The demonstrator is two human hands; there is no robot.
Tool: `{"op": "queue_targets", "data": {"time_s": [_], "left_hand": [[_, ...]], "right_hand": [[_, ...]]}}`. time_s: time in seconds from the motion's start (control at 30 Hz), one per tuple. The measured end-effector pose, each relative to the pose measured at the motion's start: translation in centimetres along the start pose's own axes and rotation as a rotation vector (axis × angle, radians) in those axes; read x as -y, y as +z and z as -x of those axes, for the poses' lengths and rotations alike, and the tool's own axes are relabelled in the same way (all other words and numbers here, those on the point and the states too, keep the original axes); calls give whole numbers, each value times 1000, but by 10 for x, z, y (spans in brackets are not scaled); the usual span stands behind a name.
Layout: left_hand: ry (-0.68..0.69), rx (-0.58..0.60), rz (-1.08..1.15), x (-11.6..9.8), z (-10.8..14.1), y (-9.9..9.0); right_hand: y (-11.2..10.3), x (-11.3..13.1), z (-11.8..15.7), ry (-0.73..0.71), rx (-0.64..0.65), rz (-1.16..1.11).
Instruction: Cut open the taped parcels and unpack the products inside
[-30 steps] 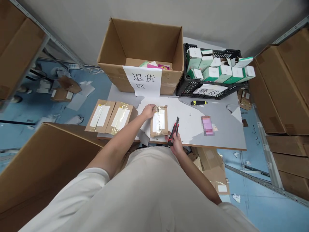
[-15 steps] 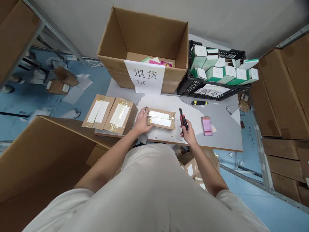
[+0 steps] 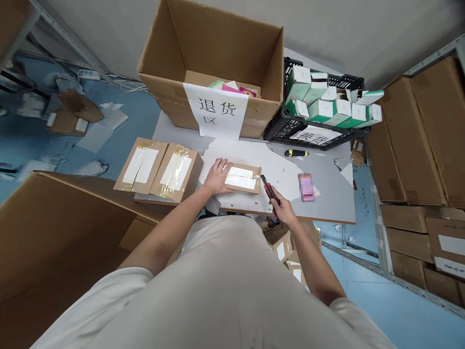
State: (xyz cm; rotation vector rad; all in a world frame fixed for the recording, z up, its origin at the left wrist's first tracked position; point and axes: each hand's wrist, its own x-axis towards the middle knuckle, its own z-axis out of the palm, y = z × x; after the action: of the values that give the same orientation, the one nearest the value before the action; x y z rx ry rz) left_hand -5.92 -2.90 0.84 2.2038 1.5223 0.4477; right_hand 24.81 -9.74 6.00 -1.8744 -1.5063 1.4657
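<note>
A small taped cardboard box [image 3: 242, 178] with a white label lies on the table near its front edge. My left hand [image 3: 218, 177] grips the left end of this box, thumb along the near side and fingers over the top. In my right hand [image 3: 284, 210] is a black and red utility knife [image 3: 269, 190]. Its blade end points up and left, at the right end of the box; whether it touches the cardboard I cannot tell. Two larger taped boxes, one [image 3: 176, 172] beside the other [image 3: 141, 165], stand left of my left hand.
Behind stands a large open carton [image 3: 160, 104] with a paper sign. Right of it, a black crate [image 3: 271, 131] holds several green-and-white boxes. A yellow-black tool handle [image 3: 296, 152] and a pink blurred item [image 3: 307, 187] lie on the table [image 3: 334, 203]. A big open carton [image 3: 72, 232] is at left.
The utility knife has swung left and tilted, its tip coming to the right end of the small box. My left hand stays on the box. The view has shifted slightly.
</note>
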Motion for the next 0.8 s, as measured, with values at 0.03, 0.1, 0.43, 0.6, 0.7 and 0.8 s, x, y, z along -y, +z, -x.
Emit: {"op": "queue_targets", "data": {"time_s": [0.03,0.1,0.43,0.6,0.7,0.8], "left_hand": [[2,-8,-4,0,0,0],[1,-26,-19,0,-1,1],[-38,-69,-31,-5,1,2],[-31,-85,-17,-4,1,4],[-24,-88,-15,-3,2,4],[-12,-81,-13,-2,2,5]], "right_hand": [[-5,1,-2,-2,31,19],[-16,3,-5,-3,100,61],[-43,4,8,16,363,53],[-37,-9,18,28,384,8],[-36,-14,25,34,369,0],[-39,-15,29,20,291,-5]]}}
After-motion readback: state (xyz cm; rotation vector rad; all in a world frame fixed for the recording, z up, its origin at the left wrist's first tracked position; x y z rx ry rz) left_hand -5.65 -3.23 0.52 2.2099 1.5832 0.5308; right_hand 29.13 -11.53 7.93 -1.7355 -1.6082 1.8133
